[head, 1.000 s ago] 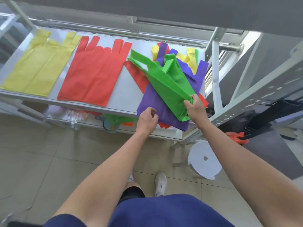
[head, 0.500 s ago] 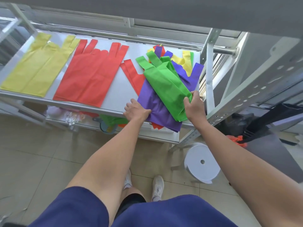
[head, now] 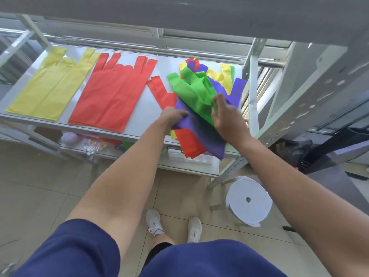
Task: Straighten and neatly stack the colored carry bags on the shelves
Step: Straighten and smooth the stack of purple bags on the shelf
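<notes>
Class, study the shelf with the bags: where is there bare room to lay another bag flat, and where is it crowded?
The widest bare patch of shelf lies between the red stack and the mixed pile. A thin strip separates the yellow stack from the red. The right end is crowded: left hand grips the purple bag there.

Shelf (head: 145, 113): left stack (head: 50, 86) flat at left end; middle stack (head: 111, 96) flat just right of it; jumbled pile (head: 199, 132) at right end, overhanging front edge. Left hand (head: 171, 116) at pile's left edge, right hand (head: 227, 120) atop pile. Lower shelf (head: 189, 169) beneath. Stool (head: 248, 200) on floor (head: 40, 186), before shelf's right post.
</notes>
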`<state>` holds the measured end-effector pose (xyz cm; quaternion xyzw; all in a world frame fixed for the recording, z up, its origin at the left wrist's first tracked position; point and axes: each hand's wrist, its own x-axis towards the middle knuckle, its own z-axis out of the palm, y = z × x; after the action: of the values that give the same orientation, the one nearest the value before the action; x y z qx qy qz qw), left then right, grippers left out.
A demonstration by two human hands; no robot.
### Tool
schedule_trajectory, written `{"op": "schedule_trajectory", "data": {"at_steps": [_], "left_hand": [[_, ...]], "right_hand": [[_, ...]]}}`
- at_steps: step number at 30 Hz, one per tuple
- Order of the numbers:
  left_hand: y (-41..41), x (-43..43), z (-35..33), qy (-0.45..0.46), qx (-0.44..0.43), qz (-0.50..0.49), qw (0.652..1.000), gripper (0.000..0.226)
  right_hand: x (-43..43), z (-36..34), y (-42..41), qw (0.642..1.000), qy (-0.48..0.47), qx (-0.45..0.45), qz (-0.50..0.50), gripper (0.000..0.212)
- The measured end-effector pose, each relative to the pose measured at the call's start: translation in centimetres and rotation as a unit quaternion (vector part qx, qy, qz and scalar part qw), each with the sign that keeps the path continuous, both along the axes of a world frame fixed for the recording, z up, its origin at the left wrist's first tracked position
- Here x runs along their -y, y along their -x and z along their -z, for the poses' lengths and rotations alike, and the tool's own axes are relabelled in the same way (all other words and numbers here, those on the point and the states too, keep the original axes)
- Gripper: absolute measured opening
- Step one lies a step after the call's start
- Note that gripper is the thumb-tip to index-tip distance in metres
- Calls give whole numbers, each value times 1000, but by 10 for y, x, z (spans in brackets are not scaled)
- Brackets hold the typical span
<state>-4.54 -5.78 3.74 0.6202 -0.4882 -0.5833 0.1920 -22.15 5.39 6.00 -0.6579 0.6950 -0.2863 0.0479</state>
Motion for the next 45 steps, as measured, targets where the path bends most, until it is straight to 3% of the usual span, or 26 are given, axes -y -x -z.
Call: {"op": "schedule_trajectory", "data": {"at_steps": [2,5,10,12,13,16,18,19,20,21,22,23,24,25,27,28,29,31,34,39,45], "left_hand": [[-5,3,-30,-12,-98,-39,994,10],[-34,15,-75,-20,-211,-85,974,7],[-95,22,-133,-5,-425,-158,892,18],[-114,18,-146,20,-451,-175,875,21],[-122,15,-152,31,-452,-180,873,21],[-148,7,-159,56,-481,-200,852,17],[-164,-1,-163,65,-495,-215,840,11],[-170,-7,-165,72,-497,-213,838,11],[-176,-16,-164,82,-496,-209,839,13],[-181,-28,-163,88,-486,-204,845,15],[-188,-41,-159,82,-469,-203,856,17],[-197,-53,-152,75,-447,-202,868,22],[-207,-66,-141,67,-423,-198,882,32],[-219,-80,-131,59,-395,-194,896,40],[-242,-104,-113,46,-353,-212,910,26],[-256,-113,-106,41,-348,-229,908,29],[-273,-120,-100,34,-346,-243,906,43],[-305,-134,-91,21,-388,-253,886,45],[-357,-142,-73,1,-463,-275,843,39],[-433,-129,-52,27,-409,-347,844,31],[-573,-119,-59,85,-368,-377,846,22]], "right_hand": [[-3,14,-14,994,-45,-77,-60,27],[-9,27,-21,979,-136,-114,-98,42],[-19,46,-28,937,-271,-156,-152,43],[-23,52,-28,925,-320,-132,-158,26],[-23,52,-27,926,-329,-104,-151,28],[-14,38,-33,928,-349,-31,-128,68],[-4,16,-54,921,-362,99,-107,87],[2,2,-67,887,-379,247,-92,94],[10,-10,-81,802,-396,441,-71,99],[19,-21,-92,670,-403,620,-63,100],[29,-33,-102,545,-393,738,-66,97],[38,-46,-110,472,-391,787,-68,92],[43,-56,-120,462,-399,788,-79,81],[48,-66,-131,505,-413,753,-90,63],[55,-70,-155,664,-409,619,-91,20],[59,-70,-165,708,-391,577,-109,8],[64,-68,-175,732,-374,554,-133,13],[76,-67,-196,725,-363,555,-183,28],[94,-76,-239,683,-379,578,-236,36],[116,-81,-344,659,-411,565,-280,27],[152,-67,-503,711,-438,497,-234,24]]}}
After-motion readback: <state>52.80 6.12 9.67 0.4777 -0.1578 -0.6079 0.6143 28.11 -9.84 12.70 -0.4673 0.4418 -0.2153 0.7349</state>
